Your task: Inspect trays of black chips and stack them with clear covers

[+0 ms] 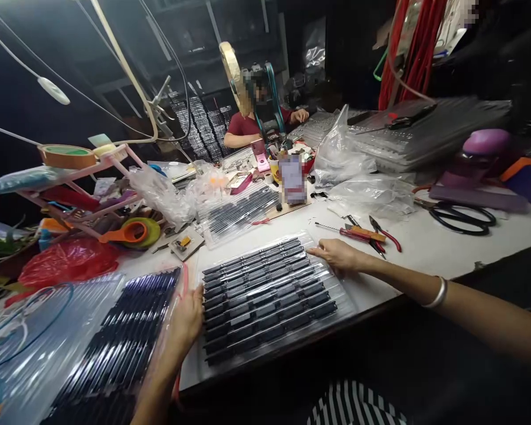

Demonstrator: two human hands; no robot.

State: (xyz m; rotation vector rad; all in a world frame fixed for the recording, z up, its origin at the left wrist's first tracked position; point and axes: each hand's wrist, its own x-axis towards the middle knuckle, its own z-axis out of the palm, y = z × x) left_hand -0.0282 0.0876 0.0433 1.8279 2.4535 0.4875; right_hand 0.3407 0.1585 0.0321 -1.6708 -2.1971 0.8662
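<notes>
A clear plastic tray (346, 302) lies at the front of the white table, holding several rows of long black strip-shaped parts (265, 298). My left hand (186, 319) grips its left edge, the fingertips partly hidden at the rim. At the far right corner, my right hand (338, 256) pinches the tray's edge, thumb and index finger on the plastic. To the left of my left hand, more black strips (128, 330) lie in ribbed clear trays (66, 330). Beyond my hands, another clear tray of black strips (243, 211) rests on the table.
Right of the tray lie a screwdriver (354, 235), pliers (384, 233) and large black scissors (462, 217). Clear plastic bags (367, 192) sit behind them. A pink rack (84, 174) with tape rolls stands left. A co-worker (239, 130) sits across the table. The table's front edge runs close by.
</notes>
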